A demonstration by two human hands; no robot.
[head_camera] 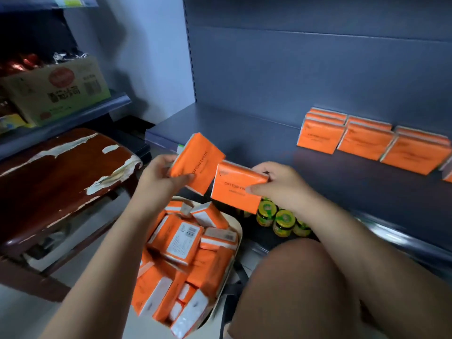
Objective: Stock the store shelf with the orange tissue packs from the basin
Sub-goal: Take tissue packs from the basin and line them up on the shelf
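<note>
Holding one orange tissue pack apiece, left hand [159,172] gripping the tilted pack [197,162], right hand [276,184] pinching the level pack [236,187], both above the shelf's [244,128] front edge; a few stacked packs [367,140] stand at its right; the basin [238,231] looks heaped, plenty left.

Basin [240,232] left of jars [283,220], jars under shelf [244,133]
</note>
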